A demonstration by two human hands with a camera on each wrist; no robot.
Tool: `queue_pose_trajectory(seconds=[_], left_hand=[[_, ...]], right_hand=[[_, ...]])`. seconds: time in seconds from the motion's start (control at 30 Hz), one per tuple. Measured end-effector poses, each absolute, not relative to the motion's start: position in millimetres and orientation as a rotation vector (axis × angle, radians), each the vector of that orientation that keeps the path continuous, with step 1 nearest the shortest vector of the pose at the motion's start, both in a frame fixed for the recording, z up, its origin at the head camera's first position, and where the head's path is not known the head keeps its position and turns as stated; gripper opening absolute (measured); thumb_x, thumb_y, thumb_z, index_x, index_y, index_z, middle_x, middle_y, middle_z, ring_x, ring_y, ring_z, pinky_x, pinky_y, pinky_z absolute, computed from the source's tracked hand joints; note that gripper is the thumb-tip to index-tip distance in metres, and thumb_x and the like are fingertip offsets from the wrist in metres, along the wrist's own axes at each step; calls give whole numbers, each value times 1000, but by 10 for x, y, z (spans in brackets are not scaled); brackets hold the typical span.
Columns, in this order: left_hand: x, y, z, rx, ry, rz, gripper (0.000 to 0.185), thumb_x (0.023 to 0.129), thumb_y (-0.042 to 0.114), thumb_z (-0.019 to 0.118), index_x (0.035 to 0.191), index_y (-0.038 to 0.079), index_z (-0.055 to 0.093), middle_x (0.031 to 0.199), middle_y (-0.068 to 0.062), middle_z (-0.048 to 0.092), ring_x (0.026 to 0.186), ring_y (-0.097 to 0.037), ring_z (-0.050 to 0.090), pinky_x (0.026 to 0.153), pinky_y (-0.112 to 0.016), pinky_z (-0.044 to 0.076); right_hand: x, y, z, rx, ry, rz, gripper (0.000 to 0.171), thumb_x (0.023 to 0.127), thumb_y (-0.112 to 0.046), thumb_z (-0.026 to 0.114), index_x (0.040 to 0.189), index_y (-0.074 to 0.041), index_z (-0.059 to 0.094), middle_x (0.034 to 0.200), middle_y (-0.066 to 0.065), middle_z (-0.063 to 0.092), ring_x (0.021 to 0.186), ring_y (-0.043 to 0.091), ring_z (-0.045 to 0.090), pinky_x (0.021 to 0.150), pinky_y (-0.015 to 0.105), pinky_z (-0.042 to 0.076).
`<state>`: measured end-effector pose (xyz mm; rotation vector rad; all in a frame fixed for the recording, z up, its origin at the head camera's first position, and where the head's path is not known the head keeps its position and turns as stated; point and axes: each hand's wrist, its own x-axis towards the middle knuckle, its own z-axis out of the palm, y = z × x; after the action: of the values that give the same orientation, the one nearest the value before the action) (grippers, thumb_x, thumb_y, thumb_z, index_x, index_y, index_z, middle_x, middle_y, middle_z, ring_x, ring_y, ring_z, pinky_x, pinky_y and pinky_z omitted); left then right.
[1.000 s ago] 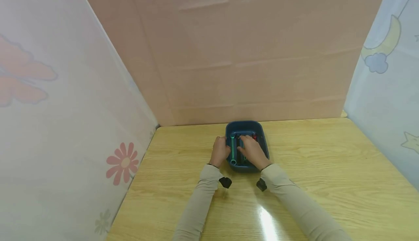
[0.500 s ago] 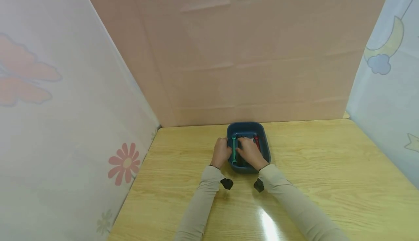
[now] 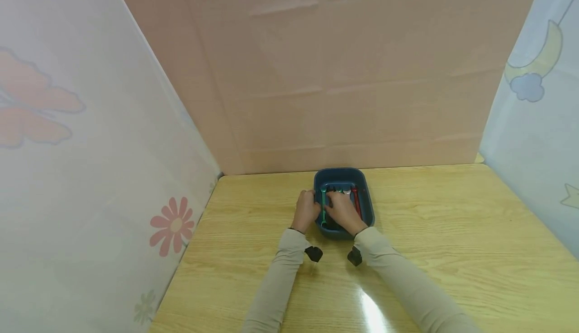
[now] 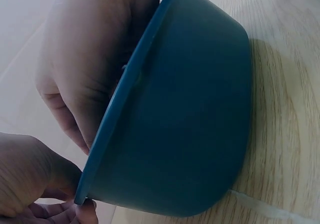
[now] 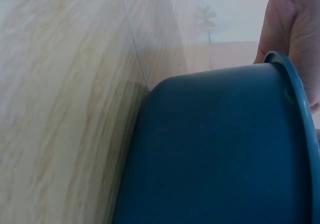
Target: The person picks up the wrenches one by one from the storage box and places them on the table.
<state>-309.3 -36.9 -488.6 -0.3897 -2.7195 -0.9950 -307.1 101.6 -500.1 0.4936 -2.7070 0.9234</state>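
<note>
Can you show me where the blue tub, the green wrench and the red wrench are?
blue tub [image 3: 340, 174]: head view, on its far rim.
green wrench [image 3: 323, 203]: head view, middle of its shaft, beside the left hand.
red wrench [image 3: 356, 200]: head view, on its shaft, by the tub's right wall.

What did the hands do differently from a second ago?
The right hand slid left inside the blue tub, toward the green wrench, uncovering more of the red tool. The left hand stayed at the tub's left rim; the tub did not move.

Blue tub [image 3: 367, 207], green wrench [image 3: 323, 205], red wrench [image 3: 356, 200]
</note>
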Motion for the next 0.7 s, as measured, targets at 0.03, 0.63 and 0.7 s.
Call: queue_pose_trajectory(seconds=[0.03, 0.63, 0.7], left_hand=[[-3098, -370, -4885, -391, -2719, -997, 29, 77, -14, 60, 104, -17, 69, 91, -24, 63, 74, -24, 56, 60, -31, 48], [-3118, -400, -4938, -396, -2749, -1119, 20, 81, -12, 57, 96, -12, 70, 85, -17, 58, 69, -16, 40, 54, -24, 33], [-3120, -402, -4939, -394, -2753, -1117, 21, 81, -13, 56, 98, -12, 70, 86, -18, 58, 68, -16, 40, 54, -25, 33]], right_hand=[[-3075, 1006, -5001, 490, -2709, 926, 20, 82, 0, 78, 96, 9, 69, 73, 8, 63, 65, 20, 59, 59, 37, 49], [-3062, 892, -5044, 454, -2808, 903, 20, 83, 4, 70, 70, -5, 57, 63, 3, 53, 59, 17, 50, 54, 32, 37], [-3058, 887, -5050, 442, -2830, 912, 21, 84, 4, 69, 70, -6, 57, 62, 3, 54, 58, 16, 49, 53, 31, 37]])
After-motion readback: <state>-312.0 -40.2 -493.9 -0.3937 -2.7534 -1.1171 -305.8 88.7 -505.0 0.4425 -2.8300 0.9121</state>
